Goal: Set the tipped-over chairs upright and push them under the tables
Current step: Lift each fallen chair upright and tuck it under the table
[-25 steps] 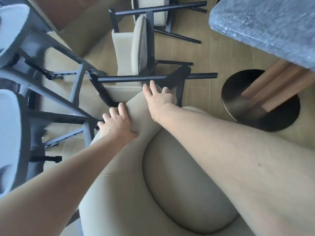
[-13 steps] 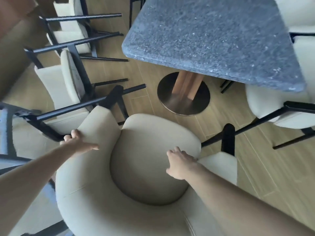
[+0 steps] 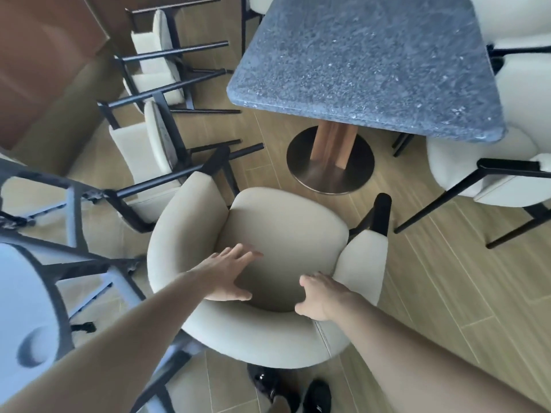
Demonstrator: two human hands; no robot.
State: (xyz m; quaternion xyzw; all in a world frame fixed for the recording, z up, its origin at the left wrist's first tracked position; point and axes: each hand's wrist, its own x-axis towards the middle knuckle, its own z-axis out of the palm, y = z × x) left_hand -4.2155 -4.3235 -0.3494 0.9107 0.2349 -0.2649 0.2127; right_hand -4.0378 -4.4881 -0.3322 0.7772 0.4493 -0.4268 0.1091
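A beige upholstered armchair (image 3: 286, 222) stands upright right in front of me, its seat facing the grey stone table (image 3: 366, 64). My left hand (image 3: 229, 274) lies with straight fingers on the inner face of the backrest. My right hand (image 3: 323, 295) curls over the backrest's rim on the right. Two more beige chairs with black legs lie tipped on their sides to the left, one near (image 3: 140, 150) and one farther back (image 3: 155, 52). A white chair (image 3: 477, 171) at the right leans with its black legs sticking out toward me.
The table's round metal base (image 3: 329, 171) sits on the wood floor just ahead of the armchair. Dark metal-framed furniture (image 3: 68, 257) crowds the left edge. More white chairs (image 3: 518, 28) stand at the table's far right. My shoes (image 3: 298, 391) are below the chair.
The armchair has swung round to face the table and now stands upright. My left hand moved from the left arm to the inner backrest; my right hand went to the back rim.
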